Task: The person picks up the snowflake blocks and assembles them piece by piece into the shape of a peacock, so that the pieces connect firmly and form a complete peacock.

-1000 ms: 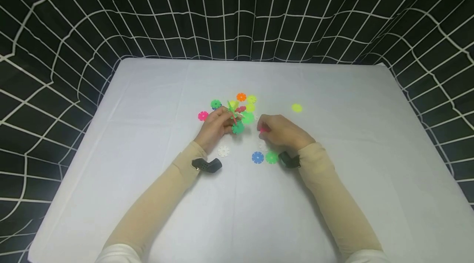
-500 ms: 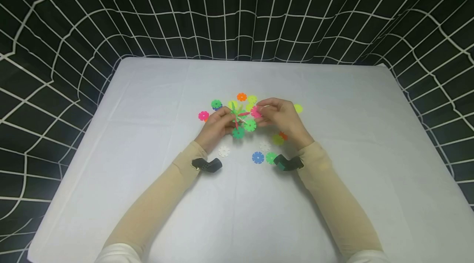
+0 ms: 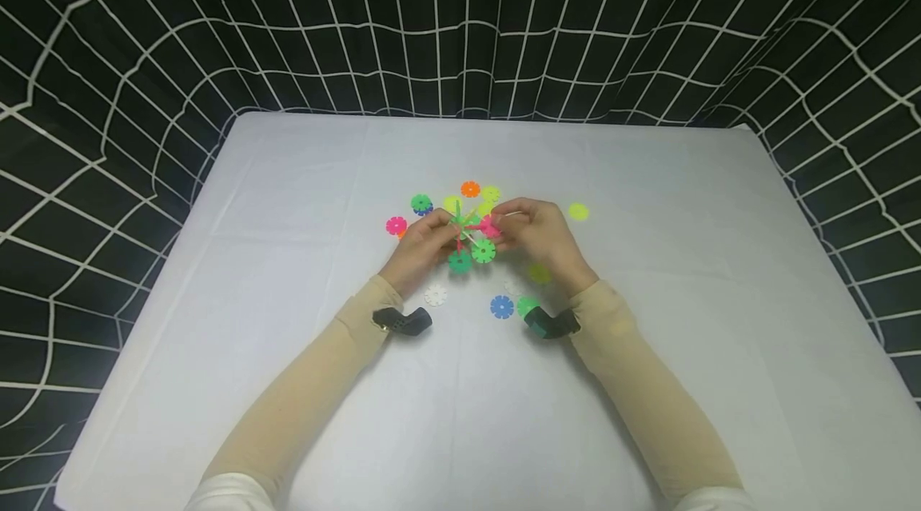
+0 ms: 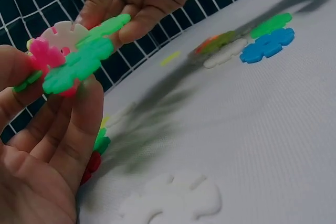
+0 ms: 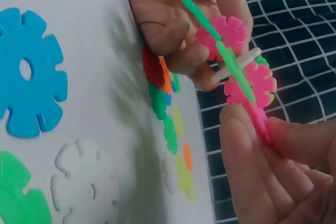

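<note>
My left hand (image 3: 423, 247) holds a cluster of interlocked, notched plastic snowflake discs (image 3: 483, 252), raised over the table. Green, pink and white discs stand out from it at different angles. From the other side, my right hand (image 3: 541, 235) pinches a pink snowflake disc (image 5: 257, 121) between thumb and fingers. In the right wrist view its edge meets the cluster, beside another pink disc (image 5: 231, 32) and a white one (image 5: 237, 65). In the left wrist view, the left fingers (image 4: 86, 108) support the cluster from below, near a green disc (image 4: 79, 69).
Loose snowflake discs lie on the white-covered table (image 3: 360, 431). Nearest are a white disc (image 3: 435, 295), a blue disc (image 3: 502, 306) and a green disc (image 3: 528, 307). An orange disc (image 3: 470, 189) lies behind the hands; a yellow disc (image 3: 579, 211) sits apart at right. Black grid-patterned cloth (image 3: 460, 23) surrounds the table.
My right hand has lifted the pink disc from near the tabletop and brought it left, up to the cluster. My left hand stays nearly in place, the cluster slightly turned.
</note>
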A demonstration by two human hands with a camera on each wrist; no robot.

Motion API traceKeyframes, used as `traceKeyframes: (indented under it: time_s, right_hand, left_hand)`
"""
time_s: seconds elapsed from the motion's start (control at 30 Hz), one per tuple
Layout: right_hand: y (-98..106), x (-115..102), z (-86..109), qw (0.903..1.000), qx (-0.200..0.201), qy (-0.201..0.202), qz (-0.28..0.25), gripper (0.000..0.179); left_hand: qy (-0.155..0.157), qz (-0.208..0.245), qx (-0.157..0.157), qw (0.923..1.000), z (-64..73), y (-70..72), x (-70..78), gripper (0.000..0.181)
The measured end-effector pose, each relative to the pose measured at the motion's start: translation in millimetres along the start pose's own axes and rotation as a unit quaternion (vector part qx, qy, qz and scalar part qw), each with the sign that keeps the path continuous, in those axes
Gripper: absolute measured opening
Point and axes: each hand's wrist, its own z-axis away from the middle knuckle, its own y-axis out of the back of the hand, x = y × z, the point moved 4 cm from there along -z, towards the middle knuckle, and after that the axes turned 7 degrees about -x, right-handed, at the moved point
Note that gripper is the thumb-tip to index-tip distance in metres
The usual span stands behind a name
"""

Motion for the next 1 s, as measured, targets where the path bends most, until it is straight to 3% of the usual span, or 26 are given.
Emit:
traceKeyframes:
  time_s: [0.1, 0.4, 0.47, 0.57, 0.7, 0.93, 1.0]
  right_hand:
    - [-1.3, 0.4, -0.2, 0.9999, 0.0, -0.009, 0.008, 0.025]
    - [0.5, 1.8, -0.8, 0.9974, -0.048, -0.003, 0.054, 0.031]
    - [7.8, 2.9, -0.3, 0.9942, -0.033, -0.002, 0.102, 0.033]
    - [20.6, 7.2, 1.5, 0.9785, -0.023, -0.015, 0.205, 0.03]
    - [33.1, 13.8, 5.6, 0.9444, -0.058, -0.03, 0.322, 0.027]
    - [37.6, 19.6, 15.3, 0.8958, -0.171, -0.046, 0.408, 0.045]
    - [35.0, 19.3, 14.6, 0.8908, -0.174, -0.049, 0.417, 0.046]
  left_hand:
    - [-0.003, -0.005, 0.0, 1.0, 0.1, 0.1, 0.7, 0.012]
    - [0.011, 0.056, 0.016, 0.9983, 0.3, 2.1, 1.0, 0.014]
    - [0.014, 0.072, 0.015, 0.9972, -0.3, 2.4, 0.5, 0.015]
    - [0.02, 0.094, 0.017, 0.9952, -1.3, 2.9, -0.6, 0.017]
    - [0.027, 0.107, 0.016, 0.9938, -1.9, 3.1, -1.5, 0.019]
    - [0.028, 0.113, 0.008, 0.9931, -0.4, 3.9, 0.4, 0.022]
    - [0.027, 0.116, 0.008, 0.9928, 0.2, 4.5, 1.0, 0.023]
